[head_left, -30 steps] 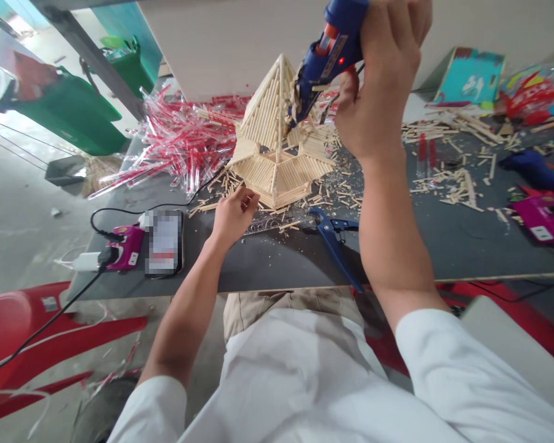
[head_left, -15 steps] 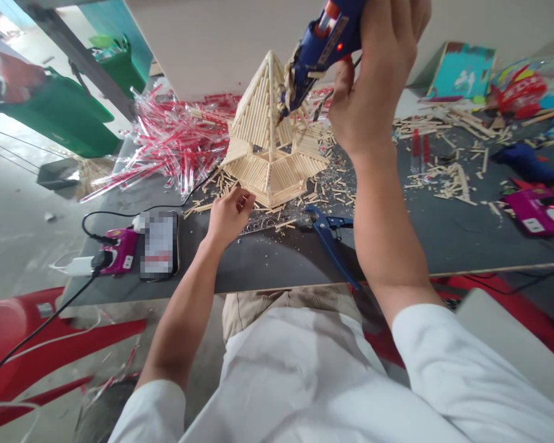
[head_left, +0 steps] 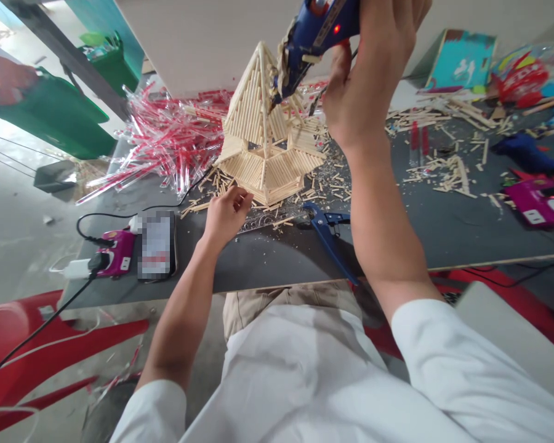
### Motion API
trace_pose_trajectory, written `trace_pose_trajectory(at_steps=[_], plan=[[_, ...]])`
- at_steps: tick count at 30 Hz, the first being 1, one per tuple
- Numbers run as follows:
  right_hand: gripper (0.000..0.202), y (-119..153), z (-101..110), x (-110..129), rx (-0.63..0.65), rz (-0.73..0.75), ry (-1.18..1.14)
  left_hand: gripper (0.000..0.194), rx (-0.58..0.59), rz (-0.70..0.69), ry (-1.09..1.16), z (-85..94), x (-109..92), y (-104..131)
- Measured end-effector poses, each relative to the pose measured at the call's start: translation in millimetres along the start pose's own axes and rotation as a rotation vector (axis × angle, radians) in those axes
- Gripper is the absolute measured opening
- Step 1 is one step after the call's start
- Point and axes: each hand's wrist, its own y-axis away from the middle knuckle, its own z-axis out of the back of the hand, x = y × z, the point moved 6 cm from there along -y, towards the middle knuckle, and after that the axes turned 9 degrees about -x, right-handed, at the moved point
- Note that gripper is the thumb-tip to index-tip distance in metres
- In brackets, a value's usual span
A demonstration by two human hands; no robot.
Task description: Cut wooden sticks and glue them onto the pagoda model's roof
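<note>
A pointed model built of thin wooden sticks (head_left: 249, 111) stands on the dark table, with a wide flared base. My right hand (head_left: 367, 80) is wrapped round a blue glue gun (head_left: 321, 31) with a small red light. The gun's nozzle points down at the model's upright front edge, at or very near it. At the front left of the base is my left hand (head_left: 229, 212), its fingers curled together; whether they hold anything is too small to tell. A blue cutter (head_left: 327, 237) and a clear ruler (head_left: 258, 219) lie in front of the model.
Red and clear plastic wrappers (head_left: 166, 135) are heaped behind left. A phone (head_left: 157, 246) and a purple power adapter (head_left: 117, 252) with cables lie at the left. Stick pieces (head_left: 447, 175), another purple adapter (head_left: 538, 203) and a turquoise board (head_left: 461, 60) are at the right.
The glue gun's tip has moved slightly down and left along with the shifted view. It remains by the model's front edge. My left hand has hardly moved.
</note>
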Motion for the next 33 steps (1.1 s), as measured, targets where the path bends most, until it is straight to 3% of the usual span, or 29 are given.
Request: trace_pose_trajectory(at_steps=[12, 22, 26, 33], plan=[[0.061, 1, -3, -6, 0.029, -0.005, -0.033, 0.02, 0.021, -0.015, -0.035, -0.1, -1, 1], [0.048, 1, 8, -2, -0.141, 0.174, -0.11, 0.021, 0.056, -0.044, -0.024, -1.2, -4, 1], [0.044, 0, 9, -1, -0.106, 0.191, -0.104, 0.022, 0.055, -0.056, -0.028, -0.7, -4, 1], [0.049, -1, 15, 6, -0.185, 0.196, -0.087, 0.021, 0.064, -0.071, -0.036, -1.8, -4, 2]])
